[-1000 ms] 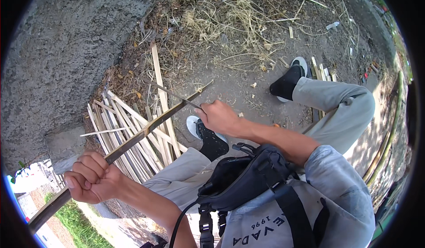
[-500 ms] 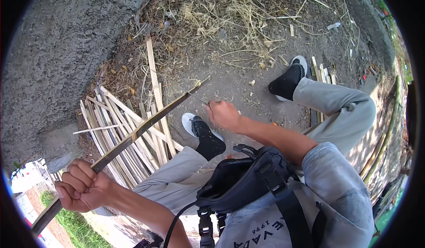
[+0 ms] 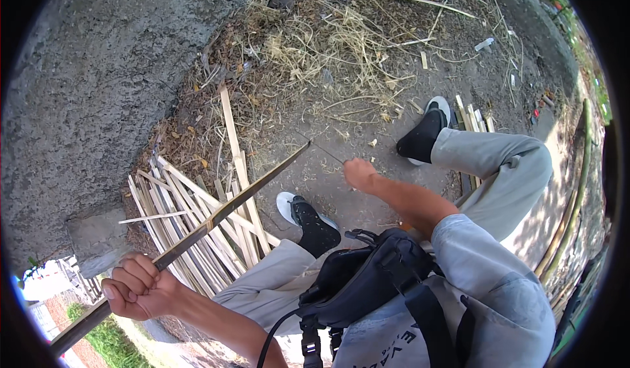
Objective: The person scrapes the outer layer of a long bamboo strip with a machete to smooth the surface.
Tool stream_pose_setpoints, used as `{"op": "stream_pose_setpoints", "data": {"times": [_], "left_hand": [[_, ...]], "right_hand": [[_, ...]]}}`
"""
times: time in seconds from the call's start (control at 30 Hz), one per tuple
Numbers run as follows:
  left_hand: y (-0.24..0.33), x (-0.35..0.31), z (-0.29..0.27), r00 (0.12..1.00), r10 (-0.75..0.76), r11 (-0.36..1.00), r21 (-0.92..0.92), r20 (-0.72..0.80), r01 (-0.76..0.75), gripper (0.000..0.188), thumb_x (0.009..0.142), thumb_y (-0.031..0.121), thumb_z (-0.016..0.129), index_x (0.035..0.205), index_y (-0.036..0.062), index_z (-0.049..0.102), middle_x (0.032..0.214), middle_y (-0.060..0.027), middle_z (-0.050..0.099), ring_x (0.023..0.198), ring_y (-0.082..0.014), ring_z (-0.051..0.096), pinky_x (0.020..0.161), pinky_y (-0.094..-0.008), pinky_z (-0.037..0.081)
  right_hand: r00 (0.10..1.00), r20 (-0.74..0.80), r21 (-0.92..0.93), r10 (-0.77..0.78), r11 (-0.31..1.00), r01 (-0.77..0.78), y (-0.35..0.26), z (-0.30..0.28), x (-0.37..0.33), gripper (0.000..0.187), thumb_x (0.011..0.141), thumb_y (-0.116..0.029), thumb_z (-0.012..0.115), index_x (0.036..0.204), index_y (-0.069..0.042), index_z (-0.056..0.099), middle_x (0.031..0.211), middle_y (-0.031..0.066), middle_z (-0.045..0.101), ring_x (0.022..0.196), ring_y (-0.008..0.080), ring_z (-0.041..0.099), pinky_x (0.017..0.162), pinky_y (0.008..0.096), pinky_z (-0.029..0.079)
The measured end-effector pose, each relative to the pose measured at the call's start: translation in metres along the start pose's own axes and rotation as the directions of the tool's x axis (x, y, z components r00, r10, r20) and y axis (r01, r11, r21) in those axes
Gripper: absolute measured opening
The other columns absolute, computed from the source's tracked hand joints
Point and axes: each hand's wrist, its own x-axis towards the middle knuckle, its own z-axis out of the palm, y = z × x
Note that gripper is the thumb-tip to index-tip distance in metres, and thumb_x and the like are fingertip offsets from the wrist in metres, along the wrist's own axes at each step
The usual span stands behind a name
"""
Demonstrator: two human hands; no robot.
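My left hand (image 3: 139, 287) is wrapped in a fist round a long, dark-faced bamboo strip (image 3: 226, 209) at the lower left. The strip slants up and to the right across the view, with a pale edge and a paler joint partway along. Its far tip ends above the ground, beyond my left foot. My right hand (image 3: 361, 174) is closed on a thin knife, its handle hidden in the fingers. The narrow knife blade (image 3: 326, 152), seen nearly edge-on, crosses the strip's far tip; whether they touch I cannot tell.
A pile of pale split strips (image 3: 190, 227) lies left of my left foot (image 3: 308, 222). More strips (image 3: 474, 120) lie beside my right foot (image 3: 420, 135). Dry shavings (image 3: 328, 46) litter the ground ahead. A rough grey wall (image 3: 118, 72) stands left; long poles (image 3: 571, 217) lie right.
My right hand with the knife has moved right, bringing the blade to the strip's far tip. A pale curl near that tip is gone. The whole view has shifted slightly.
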Motion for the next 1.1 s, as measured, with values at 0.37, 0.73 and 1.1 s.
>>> {"op": "stream_pose_setpoints", "data": {"times": [0.37,0.73,1.1], "left_hand": [[0.006,-0.003,0.001,0.999,-0.025,0.999,-0.029,0.031,0.026,0.047,0.091,0.014,0.049,0.054,0.0177,0.021,0.044,0.0022,0.018,0.038,-0.0087,0.011,0.037,-0.0244,0.014],[0.003,0.0,-0.003,0.999,-0.031,0.999,-0.03,0.022,0.031,0.047,0.09,0.014,0.049,0.054,0.0175,0.02,0.044,0.0023,0.019,0.038,-0.0084,0.011,0.036,-0.0244,0.013],[0.0,0.005,-0.004,0.939,0.003,0.987,0.153,-0.344,0.053,0.051,0.089,0.019,0.053,0.052,0.0188,0.017,0.046,0.0025,0.017,0.04,-0.0092,0.011,0.038,-0.0255,0.011]], "right_hand": [[0.999,-0.015,-0.025,0.052,0.998,-0.052,0.01,0.011,-0.003,0.022,0.083,-0.011,0.051,0.089,0.002,0.067,0.089,0.0253,0.066,0.085,0.0408,0.066,0.077,0.0464,0.054],[1.0,0.001,-0.117,-0.012,0.993,0.012,0.017,-0.008,-0.021,0.021,0.082,-0.011,0.052,0.087,0.002,0.067,0.091,0.024,0.066,0.086,0.0384,0.067,0.075,0.0453,0.055],[0.988,0.027,-0.025,0.155,0.988,-0.154,0.01,-0.041,-0.034,0.027,0.085,-0.02,0.053,0.09,0.003,0.068,0.092,0.0251,0.066,0.09,0.0388,0.066,0.08,0.0453,0.053]]}}
